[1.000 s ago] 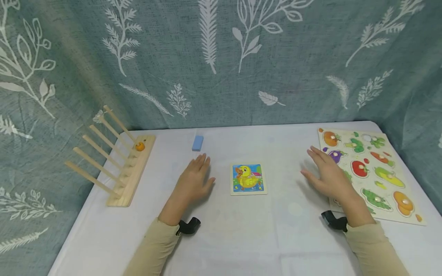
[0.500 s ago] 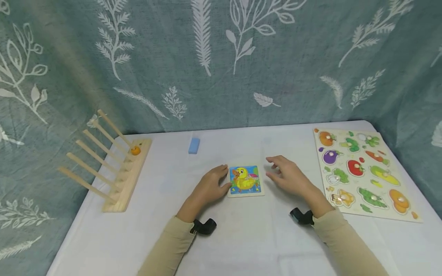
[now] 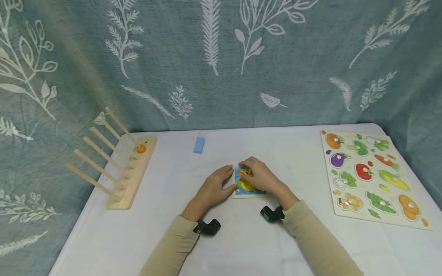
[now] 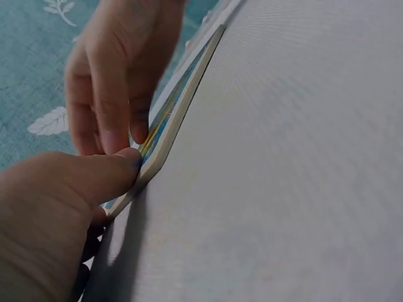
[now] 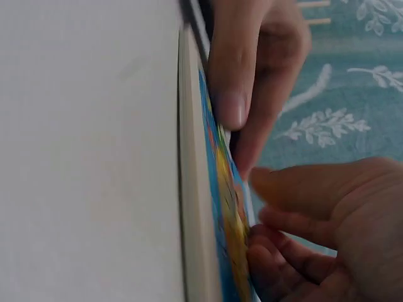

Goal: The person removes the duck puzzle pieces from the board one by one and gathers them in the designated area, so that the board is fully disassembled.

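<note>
A small square duck puzzle (image 3: 238,184) in a pale wooden frame lies flat on the white table in the head view. My left hand (image 3: 215,188) holds its left side, with the thumb at the near left corner and the fingers along the edge. Over the puzzle's upper part bends my right hand (image 3: 262,176), covering some of the picture. In the right wrist view, the right hand's fingertips (image 5: 261,251) are close to the picture's surface, and no piece shows between thumb and fingers. The left wrist view shows the left thumb (image 4: 116,173) on the puzzle's rim.
On the left stands a wooden peg rack (image 3: 136,176) with slanting rods and a small orange piece (image 3: 141,148) on it. A blue block (image 3: 199,145) lies behind the hands. A vegetable puzzle board (image 3: 374,180) lies on the right. A patterned curtain (image 3: 221,76) hangs behind the table.
Both hands have moved inward from apart on the table. The left hand has reached the puzzle's left edge and holds it; the right hand has come left over the picture.
</note>
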{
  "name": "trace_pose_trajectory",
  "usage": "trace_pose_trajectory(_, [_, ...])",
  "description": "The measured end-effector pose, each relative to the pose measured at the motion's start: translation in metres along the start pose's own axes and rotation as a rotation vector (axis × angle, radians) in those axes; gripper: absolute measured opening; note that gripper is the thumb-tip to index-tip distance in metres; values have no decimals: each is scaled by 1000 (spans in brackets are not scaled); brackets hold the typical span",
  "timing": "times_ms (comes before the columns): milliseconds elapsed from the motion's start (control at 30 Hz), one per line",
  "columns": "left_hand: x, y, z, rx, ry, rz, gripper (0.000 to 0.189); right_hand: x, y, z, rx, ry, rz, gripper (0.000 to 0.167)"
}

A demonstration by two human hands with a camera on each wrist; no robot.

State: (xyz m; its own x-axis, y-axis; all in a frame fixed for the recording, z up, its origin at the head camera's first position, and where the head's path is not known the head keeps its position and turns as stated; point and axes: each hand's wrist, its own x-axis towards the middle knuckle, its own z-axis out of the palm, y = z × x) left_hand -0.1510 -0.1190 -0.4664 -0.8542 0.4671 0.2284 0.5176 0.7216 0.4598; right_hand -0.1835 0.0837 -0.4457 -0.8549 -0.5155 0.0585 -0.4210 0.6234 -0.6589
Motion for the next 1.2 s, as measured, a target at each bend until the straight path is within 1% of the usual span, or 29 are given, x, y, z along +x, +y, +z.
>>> trace_pose_trajectory(100, [0,0,1,-11,-4,1,61,0,1,5,6,-7,9,43])
trace_pose_trajectory(233, [1,-1,2,-22,-10,13,63,-2,4,8,18,8,4,42])
trace_pose_trajectory(400, [2,0,3,-19,-38,27,61,-4,9,11,57,31,6,40])
trace_pose_trajectory(500, [2,1,3,-20,-46,32,61,-5,11,12,97,59,26,38])
trace_pose_trajectory(667, [2,1,1,-39,-43,16,61,-5,9,12,163,121,62,32])
trace_pose_trajectory(733, [1,2,0,-42,-45,7,61,-5,8,12,173,138,70,30])
trace_pose_trajectory(867, [1,2,0,-42,-52,-4,61,-6,7,13,163,150,68,29])
trace_pose_trajectory(1000, [0,2,-1,-42,-52,-9,61,-5,8,14,130,159,40,29])
trace_pose_trajectory(1200, [-1,2,0,-31,-45,-24,61,-4,5,12,30,153,-4,29])
